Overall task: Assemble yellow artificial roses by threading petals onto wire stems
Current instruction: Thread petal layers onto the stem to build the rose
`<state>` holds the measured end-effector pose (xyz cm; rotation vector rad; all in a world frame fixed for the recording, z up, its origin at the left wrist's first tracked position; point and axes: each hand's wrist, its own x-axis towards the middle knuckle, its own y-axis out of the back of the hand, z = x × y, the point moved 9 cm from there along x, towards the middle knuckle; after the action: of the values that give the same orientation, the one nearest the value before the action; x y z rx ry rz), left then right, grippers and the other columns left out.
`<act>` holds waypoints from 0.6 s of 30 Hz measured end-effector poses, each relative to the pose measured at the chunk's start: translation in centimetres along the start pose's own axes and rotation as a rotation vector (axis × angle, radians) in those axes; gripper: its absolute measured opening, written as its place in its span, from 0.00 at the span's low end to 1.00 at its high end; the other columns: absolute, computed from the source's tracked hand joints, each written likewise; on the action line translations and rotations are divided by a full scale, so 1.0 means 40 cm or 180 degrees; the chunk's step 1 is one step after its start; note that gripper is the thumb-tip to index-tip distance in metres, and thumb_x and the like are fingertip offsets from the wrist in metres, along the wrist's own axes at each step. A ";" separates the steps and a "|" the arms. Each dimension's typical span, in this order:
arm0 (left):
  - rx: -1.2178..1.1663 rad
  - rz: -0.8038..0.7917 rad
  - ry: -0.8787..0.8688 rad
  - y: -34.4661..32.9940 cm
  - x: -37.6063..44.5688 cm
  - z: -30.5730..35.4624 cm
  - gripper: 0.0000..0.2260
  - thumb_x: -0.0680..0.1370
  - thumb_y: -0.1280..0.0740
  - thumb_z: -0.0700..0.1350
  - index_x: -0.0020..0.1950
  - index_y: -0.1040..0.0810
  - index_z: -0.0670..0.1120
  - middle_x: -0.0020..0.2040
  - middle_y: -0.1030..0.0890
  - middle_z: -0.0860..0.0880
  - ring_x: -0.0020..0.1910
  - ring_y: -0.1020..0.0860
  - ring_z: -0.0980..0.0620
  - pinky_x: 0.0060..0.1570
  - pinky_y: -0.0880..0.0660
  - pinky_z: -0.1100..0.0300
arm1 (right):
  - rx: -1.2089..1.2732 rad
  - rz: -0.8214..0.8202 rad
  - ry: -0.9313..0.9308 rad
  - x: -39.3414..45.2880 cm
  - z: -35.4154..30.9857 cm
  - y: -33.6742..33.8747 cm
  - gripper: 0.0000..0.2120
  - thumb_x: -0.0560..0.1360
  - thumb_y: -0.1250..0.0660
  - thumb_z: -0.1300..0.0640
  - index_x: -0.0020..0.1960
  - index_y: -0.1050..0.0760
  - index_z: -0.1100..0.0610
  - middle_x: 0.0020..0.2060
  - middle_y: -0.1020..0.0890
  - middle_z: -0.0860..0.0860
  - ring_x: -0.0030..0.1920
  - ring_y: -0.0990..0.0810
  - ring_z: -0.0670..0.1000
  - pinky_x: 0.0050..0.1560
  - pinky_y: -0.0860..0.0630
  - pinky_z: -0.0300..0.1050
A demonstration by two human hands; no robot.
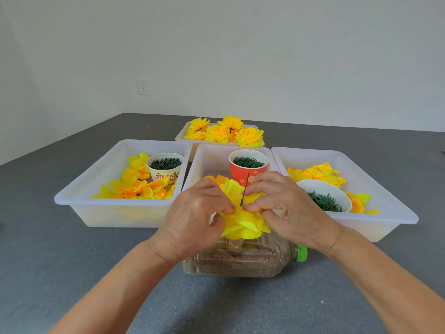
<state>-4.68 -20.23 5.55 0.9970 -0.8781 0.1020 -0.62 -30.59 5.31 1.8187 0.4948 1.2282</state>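
Observation:
A part-built yellow rose (243,222) sits on a thin dark wire stem (245,189) that points up and away from me. My left hand (195,213) pinches the yellow petals from the left, close to the wire. My right hand (286,203) pinches them from the right, fingertips at the base of the wire. The rose is held above a clear plastic jar (240,259) lying on its side with a green cap (302,253). The stem's lower end is hidden under the petals.
Three white trays stand ahead: left tray (79,196) with loose petals and a cup of green parts (165,165), middle tray (209,155) with a red cup (246,168), right tray (385,208) with petals and a white bowl (323,196). Finished roses (225,131) fill a far tray.

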 end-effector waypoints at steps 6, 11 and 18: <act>-0.0507 -0.0035 0.0386 0.007 0.002 -0.021 0.18 0.75 0.40 0.52 0.36 0.17 0.42 0.36 0.18 0.52 0.41 0.23 0.54 0.42 0.26 0.55 | 0.0728 -0.0241 -0.0711 0.003 0.034 -0.008 0.12 0.72 0.37 0.58 0.44 0.15 0.57 0.51 0.17 0.47 0.61 0.30 0.44 0.61 0.37 0.31; -0.0534 0.0194 0.0827 -0.011 0.023 -0.048 0.08 0.71 0.27 0.50 0.38 0.18 0.46 0.33 0.21 0.53 0.36 0.25 0.58 0.39 0.27 0.60 | 0.0913 0.0019 -0.1035 0.003 0.047 -0.017 0.03 0.69 0.27 0.62 0.37 0.17 0.61 0.47 0.17 0.50 0.57 0.26 0.46 0.56 0.35 0.30; -0.1172 0.0148 0.1445 -0.043 0.020 -0.095 0.05 0.68 0.25 0.44 0.33 0.18 0.50 0.34 0.20 0.48 0.34 0.24 0.52 0.35 0.28 0.60 | 0.1471 0.0210 -0.1564 -0.025 0.083 -0.035 0.03 0.67 0.24 0.61 0.40 0.17 0.59 0.46 0.18 0.47 0.53 0.24 0.44 0.53 0.33 0.28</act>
<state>-1.11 -18.55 4.01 0.5743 -0.4783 0.1905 2.10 -31.99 3.14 2.4503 0.4606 0.6933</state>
